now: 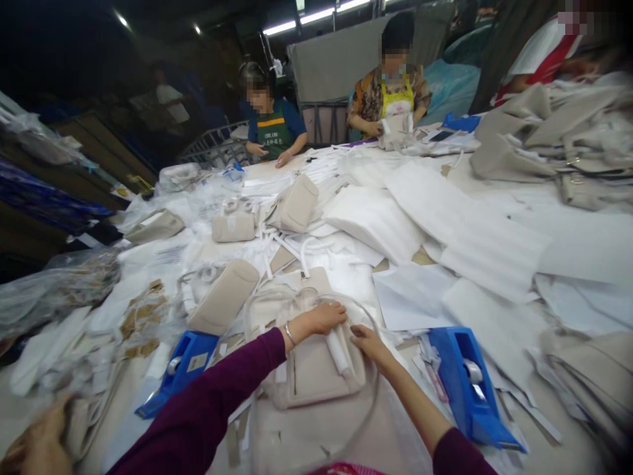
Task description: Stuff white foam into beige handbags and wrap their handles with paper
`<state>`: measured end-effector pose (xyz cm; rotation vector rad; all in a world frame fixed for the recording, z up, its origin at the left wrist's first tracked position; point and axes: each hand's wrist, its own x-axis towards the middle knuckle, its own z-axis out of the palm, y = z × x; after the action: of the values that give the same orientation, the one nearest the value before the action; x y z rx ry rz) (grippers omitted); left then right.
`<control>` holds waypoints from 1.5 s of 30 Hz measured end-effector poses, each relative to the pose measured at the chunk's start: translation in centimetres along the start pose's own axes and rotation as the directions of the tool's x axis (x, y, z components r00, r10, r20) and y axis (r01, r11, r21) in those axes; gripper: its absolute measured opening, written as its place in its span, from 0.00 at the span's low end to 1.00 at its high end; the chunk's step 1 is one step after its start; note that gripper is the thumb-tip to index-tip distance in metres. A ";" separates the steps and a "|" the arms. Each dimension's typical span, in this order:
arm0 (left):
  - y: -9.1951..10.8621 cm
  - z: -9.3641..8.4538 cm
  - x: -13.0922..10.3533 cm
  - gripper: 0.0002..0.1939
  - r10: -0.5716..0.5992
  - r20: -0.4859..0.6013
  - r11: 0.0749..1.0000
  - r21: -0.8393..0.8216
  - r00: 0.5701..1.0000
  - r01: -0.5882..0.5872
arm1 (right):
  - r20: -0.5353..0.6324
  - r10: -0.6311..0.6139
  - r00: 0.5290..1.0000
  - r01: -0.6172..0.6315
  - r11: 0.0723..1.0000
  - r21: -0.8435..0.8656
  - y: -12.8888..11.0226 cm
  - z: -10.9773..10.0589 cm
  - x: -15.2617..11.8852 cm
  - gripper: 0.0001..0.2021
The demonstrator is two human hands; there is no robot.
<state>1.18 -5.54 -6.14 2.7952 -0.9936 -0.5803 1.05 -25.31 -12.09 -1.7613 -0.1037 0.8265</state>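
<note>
A beige handbag [311,373] lies flat on the table in front of me, with clear plastic around its upper part. A white foam-wrapped roll [338,353] rests across its right side, probably part of a handle. My left hand [322,318] reaches over the top of the bag, its fingers curled round the upper end of that roll. Beside the bag's upper right edge is my right hand [368,343], fingers bent together at the plastic; what they pinch is hidden. A long pale strap or plastic edge [376,389] curves below the right hand.
Blue tape dispensers stand left [190,366] and right [467,382] of the bag. White foam sheets [469,244] and more beige bags [230,290] cover the table. A pile of bags [558,132] lies far right. Co-workers stand opposite; another person's hand [47,439] is at lower left.
</note>
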 end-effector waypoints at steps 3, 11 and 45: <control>-1.2 -1.2 0.2 0.13 0.007 0.045 0.999 0.051 0.999 -0.009 | 0.097 0.103 0.990 -0.127 0.947 0.294 -0.5 -0.2 -0.7 0.16; -2.6 -4.5 -2.0 0.08 -0.042 0.005 0.991 -0.128 0.999 0.043 | 0.303 -0.049 0.952 -0.193 0.673 0.714 -0.7 0.1 -3.9 0.16; -0.8 1.9 0.9 0.06 -0.294 0.006 0.938 -0.192 0.956 0.289 | 0.245 -0.142 0.959 0.191 0.963 -0.189 -0.5 -0.8 -9.8 0.10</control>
<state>1.55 -5.51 -8.32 2.7828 -0.4878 -0.6369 -5.64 -30.31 -6.89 -1.8182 -0.5054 0.9181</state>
